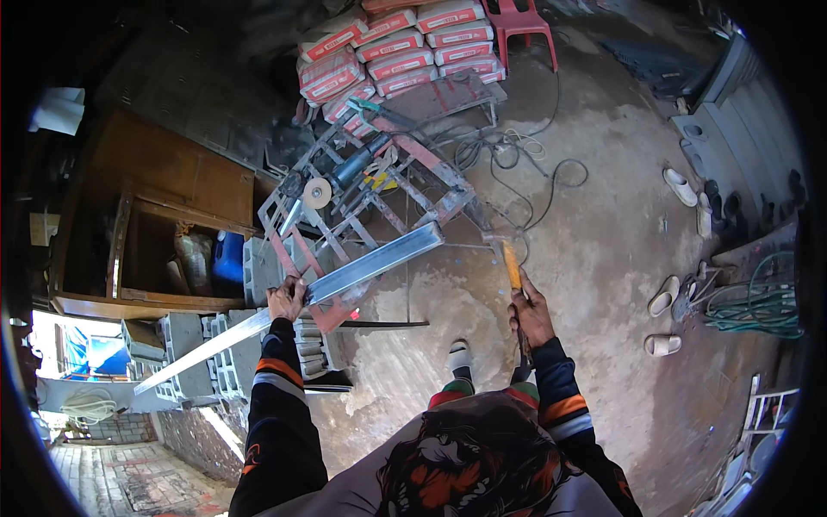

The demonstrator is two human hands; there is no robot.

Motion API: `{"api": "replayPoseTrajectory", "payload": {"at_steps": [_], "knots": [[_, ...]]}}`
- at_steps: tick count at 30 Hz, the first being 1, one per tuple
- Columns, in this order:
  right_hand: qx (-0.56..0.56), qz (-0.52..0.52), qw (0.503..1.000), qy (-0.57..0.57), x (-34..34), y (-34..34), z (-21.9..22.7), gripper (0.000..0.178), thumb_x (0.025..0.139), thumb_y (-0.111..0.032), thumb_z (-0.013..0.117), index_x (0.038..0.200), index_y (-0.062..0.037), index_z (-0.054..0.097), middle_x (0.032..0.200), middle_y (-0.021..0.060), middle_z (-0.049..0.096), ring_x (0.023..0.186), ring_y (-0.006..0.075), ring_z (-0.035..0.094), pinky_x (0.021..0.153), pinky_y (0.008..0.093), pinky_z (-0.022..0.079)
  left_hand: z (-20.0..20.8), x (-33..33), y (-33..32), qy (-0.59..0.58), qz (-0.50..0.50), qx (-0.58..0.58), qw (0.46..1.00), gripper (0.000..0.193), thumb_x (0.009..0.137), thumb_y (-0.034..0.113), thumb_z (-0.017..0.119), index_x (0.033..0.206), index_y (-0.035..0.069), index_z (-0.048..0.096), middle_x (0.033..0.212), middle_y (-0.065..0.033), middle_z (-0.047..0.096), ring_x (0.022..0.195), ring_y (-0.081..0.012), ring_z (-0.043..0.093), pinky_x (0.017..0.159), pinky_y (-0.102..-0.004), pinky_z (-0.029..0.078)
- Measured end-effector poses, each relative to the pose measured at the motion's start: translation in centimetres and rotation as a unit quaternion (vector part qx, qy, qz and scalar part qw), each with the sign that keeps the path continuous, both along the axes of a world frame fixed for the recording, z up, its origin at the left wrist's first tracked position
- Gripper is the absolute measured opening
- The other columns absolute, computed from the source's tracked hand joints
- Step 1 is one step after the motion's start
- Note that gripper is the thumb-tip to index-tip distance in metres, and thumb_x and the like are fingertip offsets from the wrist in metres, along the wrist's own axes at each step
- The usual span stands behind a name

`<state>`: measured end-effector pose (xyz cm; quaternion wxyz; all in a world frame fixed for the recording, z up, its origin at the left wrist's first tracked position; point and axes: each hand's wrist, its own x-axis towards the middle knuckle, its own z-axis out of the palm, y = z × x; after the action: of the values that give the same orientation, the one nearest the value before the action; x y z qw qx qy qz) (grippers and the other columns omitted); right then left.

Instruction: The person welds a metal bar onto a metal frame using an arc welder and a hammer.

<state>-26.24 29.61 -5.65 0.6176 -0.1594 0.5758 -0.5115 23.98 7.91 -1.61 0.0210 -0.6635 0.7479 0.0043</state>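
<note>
My left hand [287, 299] is closed around a long silvery metal channel [376, 261], which lies slanted across the near side of a rusty metal frame stand [422, 155]. The channel's far end sits at the stand's right corner, and its other end runs out to the lower left. My right hand [531, 314] is wrapped round the handle of a hammer [512, 265] with a yellow-orange shaft. The hammer's head is up beyond the channel's far end, apart from it. On the stand rest an angle grinder [351, 170] with a pale disc and a green-handled clamp [362, 105].
Stacked cement bags [396, 56] and a red plastic chair [523, 34] stand at the back. Black cables [508, 159] coil over the floor. Concrete blocks [185, 349] and a wooden cabinet [164, 172] are on the left. Slippers [663, 297] and a green hose [758, 319] lie right.
</note>
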Motion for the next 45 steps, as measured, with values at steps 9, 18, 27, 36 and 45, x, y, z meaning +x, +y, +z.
{"api": "replayPoseTrajectory", "payload": {"at_steps": [9, 18, 27, 36, 45], "knots": [[-0.057, -0.114, 0.987, -0.1, 5.0, 0.2, -1.9, 0.057, 0.102, -0.02, 0.048, 0.153, -0.0286, 0.025, 0.067, -0.002, 0.048, 0.046, 0.0084, 0.045, 0.042, 0.0254, 0.042, 1.8, 0.6, 1.6, 0.017, -0.232, 0.005, 0.973, 0.061, 0.075, 0.057, 0.069, 0.114, 0.012, 0.058, 0.106, -0.0117, 0.057, 0.099, -0.0318, 0.058, 0.093, -0.0493, 0.033], [-0.06, -0.104, 0.992, -0.026, 8.8, -1.8, -0.5, 0.055, 0.101, -0.013, 0.047, 0.152, -0.0265, 0.03, 0.067, -0.0025, 0.046, 0.046, 0.0068, 0.042, 0.041, 0.0236, 0.04, 1.3, 1.7, 1.6, 0.023, -0.222, 0.029, 0.974, 0.058, 0.076, 0.055, 0.07, 0.112, 0.011, 0.06, 0.107, -0.0111, 0.056, 0.098, -0.0316, 0.059, 0.089, -0.0484, 0.041], [-0.08, -0.014, 0.997, 0.02, 8.3, -1.2, -1.0, 0.054, 0.101, -0.016, 0.048, 0.151, -0.0281, 0.032, 0.067, -0.0032, 0.048, 0.046, 0.0061, 0.043, 0.041, 0.0225, 0.04, 1.3, 2.5, 1.3, 0.04, -0.226, 0.037, 0.973, 0.058, 0.077, 0.054, 0.07, 0.113, 0.009, 0.061, 0.108, -0.0133, 0.056, 0.1, -0.0334, 0.06, 0.092, -0.0484, 0.042], [-0.079, -0.023, 0.996, 0.043, 7.8, -1.5, -1.8, 0.056, 0.1, -0.016, 0.049, 0.152, -0.0283, 0.031, 0.068, -0.003, 0.046, 0.05, 0.0056, 0.041, 0.043, 0.0235, 0.041, 1.4, 2.6, 1.5, 0.026, -0.22, 0.049, 0.974, 0.056, 0.08, 0.053, 0.068, 0.114, 0.009, 0.06, 0.11, -0.0148, 0.055, 0.102, -0.0336, 0.059, 0.093, -0.045, 0.04], [-0.038, -0.015, 0.999, -0.004, 6.5, 1.2, -0.5, 0.057, 0.1, -0.014, 0.048, 0.152, -0.028, 0.03, 0.065, -0.003, 0.046, 0.044, 0.0074, 0.04, 0.041, 0.0245, 0.04, 1.1, 3.3, 3.4, -0.023, -0.194, -0.017, 0.981, 0.061, 0.086, 0.056, 0.059, 0.129, 0.013, 0.056, 0.122, -0.0153, 0.054, 0.109, -0.0347, 0.056, 0.093, -0.0496, 0.04]]}}
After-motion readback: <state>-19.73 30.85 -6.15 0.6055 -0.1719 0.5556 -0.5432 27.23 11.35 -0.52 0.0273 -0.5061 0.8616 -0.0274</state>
